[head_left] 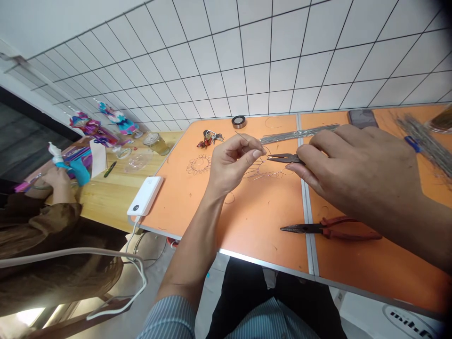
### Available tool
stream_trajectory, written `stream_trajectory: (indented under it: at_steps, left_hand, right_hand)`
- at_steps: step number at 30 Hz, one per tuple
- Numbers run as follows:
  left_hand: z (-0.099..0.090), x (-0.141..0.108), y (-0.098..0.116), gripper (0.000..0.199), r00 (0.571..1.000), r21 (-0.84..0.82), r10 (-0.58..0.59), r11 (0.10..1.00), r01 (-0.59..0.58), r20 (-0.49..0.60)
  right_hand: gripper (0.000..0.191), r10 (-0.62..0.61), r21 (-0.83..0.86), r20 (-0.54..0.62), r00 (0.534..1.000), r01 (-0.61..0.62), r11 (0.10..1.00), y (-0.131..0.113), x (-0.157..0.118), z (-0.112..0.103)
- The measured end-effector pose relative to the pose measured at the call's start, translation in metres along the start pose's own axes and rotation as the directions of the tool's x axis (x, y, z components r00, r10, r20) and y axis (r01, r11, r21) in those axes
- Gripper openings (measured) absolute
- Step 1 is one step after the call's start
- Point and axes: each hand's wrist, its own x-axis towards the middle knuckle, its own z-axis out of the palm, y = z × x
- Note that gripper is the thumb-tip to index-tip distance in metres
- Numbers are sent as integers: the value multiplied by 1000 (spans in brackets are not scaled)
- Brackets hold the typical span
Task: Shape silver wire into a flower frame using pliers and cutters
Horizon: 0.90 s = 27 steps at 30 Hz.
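Note:
Thumb and fingers of my left hand (235, 162) pinch a thin wire (243, 136) above the orange table (261, 235). My right hand (356, 174) is closed around small dark pliers (284, 158), whose jaws point left, close to my left fingertips. Whether the jaws touch the wire is too small to tell. Below my hands lie wire shapes with loops, one of them a round looped piece (199, 164) left of my left hand. Red-handled pliers (332, 228) rest on the table below my right hand. A bundle of straight wires (300, 134) lies behind my hands.
A roll of tape (238, 122) and keys (210, 138) lie toward the tiled wall. A white power bank (145, 196) with a cable is at the left edge. More wires (427, 143) and a dark phone-like object (362, 118) are at right. Another person's hand (58, 178) is far left.

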Motion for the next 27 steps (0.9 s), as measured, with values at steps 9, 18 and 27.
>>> stream_trajectory:
  at_steps: [9,18,27]
  left_hand:
    - [-3,-4,-2,33,999,50,39,998,-40,20]
    - [-1,-3,-1,37,1000,24,5,1000,-5,-1]
    - [-1,-4,-1,35,1000,34,18,999,-19,13]
  right_hand:
    - [35,2,43,-25,1000,-1,999,-1,-1,2]
    - [42,-19,-42,-10,1000,19,999,-1,-3,3]
    - [42,-49,-164,19,999,52,985,-2,-4,3]
